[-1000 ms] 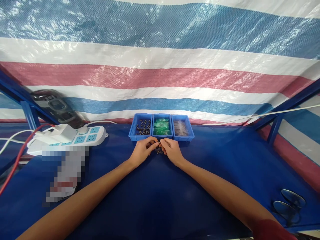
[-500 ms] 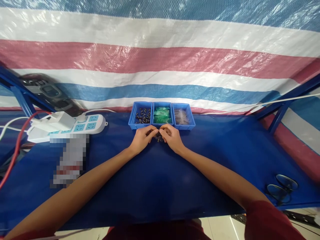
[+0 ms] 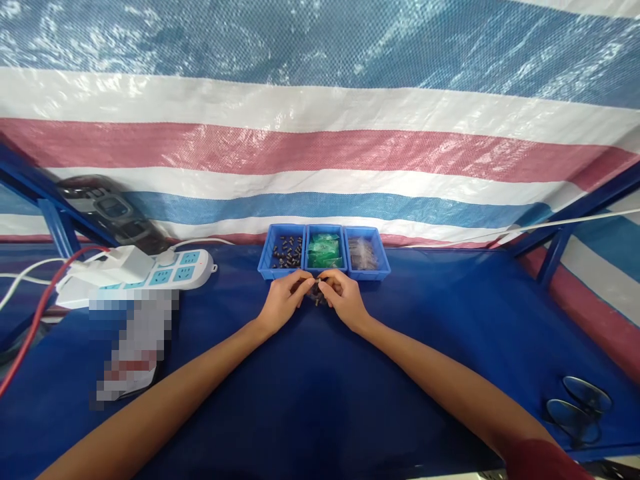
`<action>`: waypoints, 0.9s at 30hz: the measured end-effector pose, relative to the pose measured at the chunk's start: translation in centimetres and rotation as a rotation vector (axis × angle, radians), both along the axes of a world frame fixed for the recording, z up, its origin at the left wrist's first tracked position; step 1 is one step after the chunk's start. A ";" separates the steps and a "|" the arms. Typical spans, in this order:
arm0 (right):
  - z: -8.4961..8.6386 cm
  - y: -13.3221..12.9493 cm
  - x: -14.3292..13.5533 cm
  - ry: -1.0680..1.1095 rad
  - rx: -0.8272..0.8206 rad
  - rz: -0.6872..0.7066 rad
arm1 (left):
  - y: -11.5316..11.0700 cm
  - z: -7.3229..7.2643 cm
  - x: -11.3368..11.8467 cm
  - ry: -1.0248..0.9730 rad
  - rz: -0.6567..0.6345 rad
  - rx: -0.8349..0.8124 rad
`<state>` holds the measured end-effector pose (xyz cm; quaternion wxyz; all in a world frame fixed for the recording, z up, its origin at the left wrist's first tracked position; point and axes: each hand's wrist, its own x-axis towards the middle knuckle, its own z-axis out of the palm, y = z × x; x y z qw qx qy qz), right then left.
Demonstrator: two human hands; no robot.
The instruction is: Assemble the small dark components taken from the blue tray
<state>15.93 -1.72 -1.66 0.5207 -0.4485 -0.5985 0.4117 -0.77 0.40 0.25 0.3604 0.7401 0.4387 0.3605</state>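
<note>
At center frame, the person's left hand (image 3: pixel 283 300) and right hand (image 3: pixel 345 298) meet fingertip to fingertip, both curled in a pinch over small dark parts (image 3: pixel 318 294); whether either grips one cannot be told, the fingers covering most of them. Directly above in the frame stand three blue bins (image 3: pixel 324 274) side by side, with a power strip (image 3: pixel 185 270) at left and eyeglasses (image 3: pixel 575 413) at lower right.
</note>
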 end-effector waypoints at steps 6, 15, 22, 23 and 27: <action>0.1 0.0 -0.1 0.040 -0.011 -0.007 | -0.1 -0.1 -0.1 0.002 0.049 0.181; 0.3 0.0 0.0 -0.012 -0.025 0.026 | -0.4 0.0 -0.1 0.000 0.059 0.252; 0.1 0.0 0.0 -0.010 -0.029 -0.004 | -0.5 0.2 -0.1 -0.030 0.096 0.172; 0.1 0.0 0.0 -0.003 -0.024 -0.013 | -0.5 0.1 -0.1 -0.034 0.085 0.184; 0.2 -0.1 0.0 0.006 0.012 -0.054 | -0.2 -0.3 0.0 -0.060 0.054 0.126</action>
